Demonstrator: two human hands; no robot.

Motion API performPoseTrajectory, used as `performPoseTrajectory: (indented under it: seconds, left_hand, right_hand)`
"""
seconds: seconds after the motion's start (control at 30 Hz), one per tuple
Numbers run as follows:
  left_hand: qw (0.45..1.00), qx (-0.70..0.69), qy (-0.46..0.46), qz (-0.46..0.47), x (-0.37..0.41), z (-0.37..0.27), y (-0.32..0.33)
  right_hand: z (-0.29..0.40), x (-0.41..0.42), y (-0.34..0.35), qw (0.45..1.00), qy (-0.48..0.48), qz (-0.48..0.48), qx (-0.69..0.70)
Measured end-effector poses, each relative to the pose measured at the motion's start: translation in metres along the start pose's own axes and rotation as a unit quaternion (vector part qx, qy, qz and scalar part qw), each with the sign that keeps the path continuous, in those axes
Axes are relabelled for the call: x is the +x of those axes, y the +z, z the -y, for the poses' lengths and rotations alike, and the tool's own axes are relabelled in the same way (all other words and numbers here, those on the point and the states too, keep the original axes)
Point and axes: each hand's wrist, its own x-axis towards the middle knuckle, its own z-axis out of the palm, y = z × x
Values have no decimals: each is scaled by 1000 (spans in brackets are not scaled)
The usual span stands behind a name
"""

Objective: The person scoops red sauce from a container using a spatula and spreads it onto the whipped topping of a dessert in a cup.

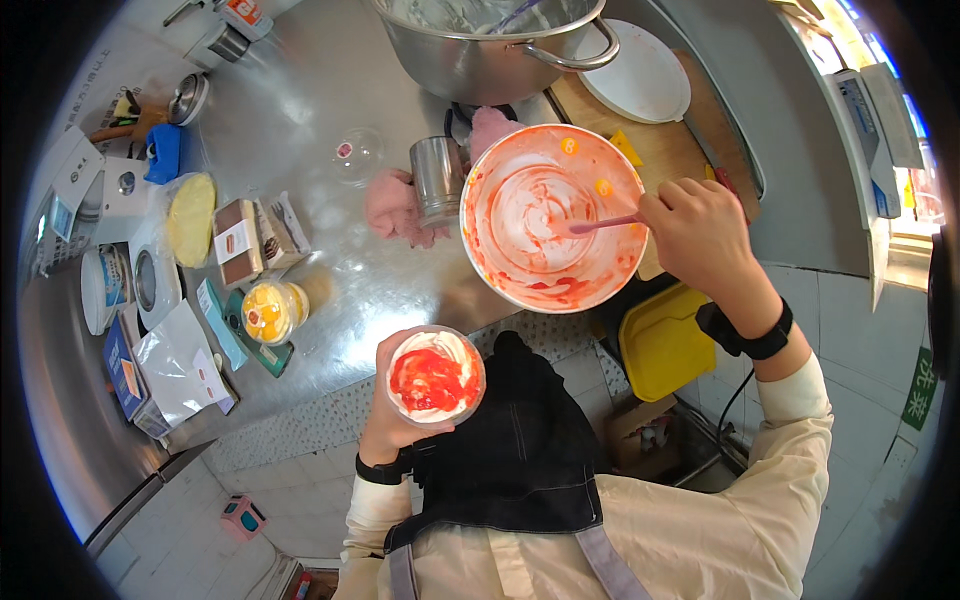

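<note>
My left hand [388, 409] is wrapped around a clear plastic cup [480, 375], held in front of the black apron. White cream with glossy red sauce [433, 381] fills the cup's top. Between the fingers of my right hand [694, 225] is the handle of a pink spatula [606, 223]. Its tip lies inside a large white bucket [480, 255], whose walls and bottom are smeared with red sauce and white residue. A domed clear lid [358, 154] with a small sticker rests on the steel counter [315, 195].
A steel pot [480, 67] with cream stands at the back. Beside the bucket are a metal canister [436, 176] and pink cloths [391, 202]. A knife [711, 154] and white lid [637, 71] lie on a wooden board [720, 97]. A mango dessert cup [264, 313] stands left.
</note>
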Motion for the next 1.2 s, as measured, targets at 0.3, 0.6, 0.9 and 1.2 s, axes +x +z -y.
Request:
performPoseTrajectory:
  seconds: [0.3, 0.6, 0.9, 1.2]
  left_hand:
    - [990, -83, -76, 84, 39, 8, 39]
    - [977, -74, -123, 155, 51, 31, 58]
    - [977, -105, -128, 132, 47, 35, 63]
    - [980, -108, -121, 115, 48, 28, 57]
  right_hand:
    - [5, 14, 2, 979, -158, 119, -44]
    - [14, 41, 19, 952, -256, 167, 7]
    - [10, 68, 32, 946, -116, 265, 146]
    - [2, 57, 44, 905, 83, 232, 348]
